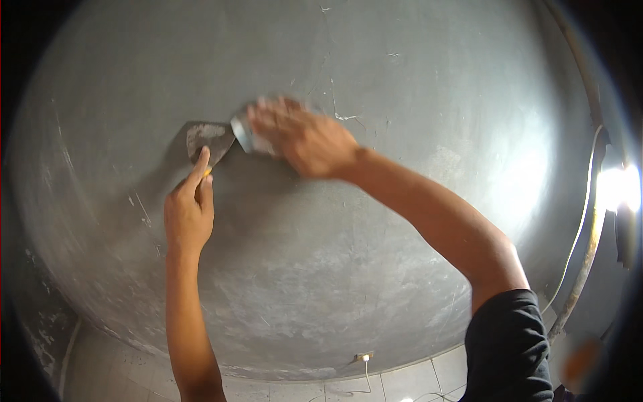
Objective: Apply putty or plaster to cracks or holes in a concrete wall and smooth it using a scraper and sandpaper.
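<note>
A grey plastered wall (382, 228) fills most of the view in front of me. My left hand (189, 213) is closed around the yellow handle of a putty knife (218, 142), with the index finger stretched along its blade. The wide metal blade points up by the wall and bears pale residue. Just right of the blade, my right hand (308, 141) is blurred by motion, its fingers laid over a pale, flat sheet (242, 136) against the wall. The sheet's left edge shows beside the putty knife; the rest is under my fingers, so its kind is unclear.
Fine cracks (345, 118) and pale scratches mark the wall. A bright lamp (619, 188) shines at the right beside a pole (581, 281) and a hanging white cable (584, 221). Low down, a plug (365, 357) sits in a socket above the tiled floor (408, 383).
</note>
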### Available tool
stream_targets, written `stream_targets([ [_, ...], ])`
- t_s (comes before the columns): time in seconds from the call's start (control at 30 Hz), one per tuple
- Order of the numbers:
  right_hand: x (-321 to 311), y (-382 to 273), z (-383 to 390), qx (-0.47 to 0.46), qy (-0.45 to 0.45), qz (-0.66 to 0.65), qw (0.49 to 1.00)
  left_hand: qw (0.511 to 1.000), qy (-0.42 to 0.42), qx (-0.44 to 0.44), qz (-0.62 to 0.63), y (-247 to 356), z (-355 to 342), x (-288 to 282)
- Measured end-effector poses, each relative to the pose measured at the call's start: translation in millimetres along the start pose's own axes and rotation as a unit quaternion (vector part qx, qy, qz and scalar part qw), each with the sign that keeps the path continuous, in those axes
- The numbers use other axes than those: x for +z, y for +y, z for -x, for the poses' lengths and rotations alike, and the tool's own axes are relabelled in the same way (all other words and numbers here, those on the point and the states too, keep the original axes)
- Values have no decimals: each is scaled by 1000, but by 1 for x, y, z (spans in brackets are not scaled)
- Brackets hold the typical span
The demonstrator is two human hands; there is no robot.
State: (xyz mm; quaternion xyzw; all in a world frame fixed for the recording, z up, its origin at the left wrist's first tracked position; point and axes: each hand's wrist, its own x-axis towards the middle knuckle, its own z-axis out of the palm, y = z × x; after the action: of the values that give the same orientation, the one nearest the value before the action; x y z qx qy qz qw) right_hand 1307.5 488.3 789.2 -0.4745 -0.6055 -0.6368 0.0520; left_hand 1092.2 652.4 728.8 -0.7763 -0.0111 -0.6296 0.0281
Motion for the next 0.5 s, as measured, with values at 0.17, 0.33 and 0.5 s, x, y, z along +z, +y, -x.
stream_targets([
  [0.17,-66,121,70,121,38,153,980,991,-100,-90,-11,8,17,-28],
  [0.33,-51,136,80,398,239,149,873,987,-113,-114,24,12,23,-2],
  [0.5,-15,-51,96,9,-80,-99,992,997,-35,-47,49,6,65,4],
])
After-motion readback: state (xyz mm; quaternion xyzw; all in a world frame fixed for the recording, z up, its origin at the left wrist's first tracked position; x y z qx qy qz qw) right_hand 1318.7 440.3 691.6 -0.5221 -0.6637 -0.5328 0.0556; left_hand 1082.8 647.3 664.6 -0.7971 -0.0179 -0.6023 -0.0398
